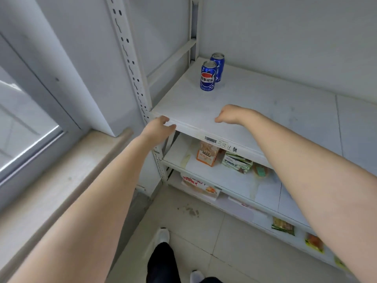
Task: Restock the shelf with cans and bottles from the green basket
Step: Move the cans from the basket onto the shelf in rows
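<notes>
Where the white metal rack stands against the wall beside the window, its top white board shelf (pixel 275 119) carries two blue cola cans with silver tops, both upright near the back left corner. The front blue can (pixel 208 77) shows its red, white and blue logo, and the rear blue can (pixel 218 66) stands just behind it, close enough that I cannot tell whether they touch. The left hand (pixel 158 127) reaches to the front left corner of this shelf, its fingers (pixel 172 126) loosely bent against the front edge and grasping nothing. The right hand (pixel 230 115) hangs over the front part of the same shelf, well short of the cans, its fingers (pixel 217 120) drooping relaxed towards the board and holding nothing. A barcode sticker (pixel 210 139) with handwriting beside it sits on the shelf's front lip. On the shelf below lie an orange snack carton (pixel 207 155) and a green and white packet (pixel 236 163), with more packets on the lower shelves. Pale floor tiles (pixel 193 231) run beneath, where white shoes and dark trouser legs show.
</notes>
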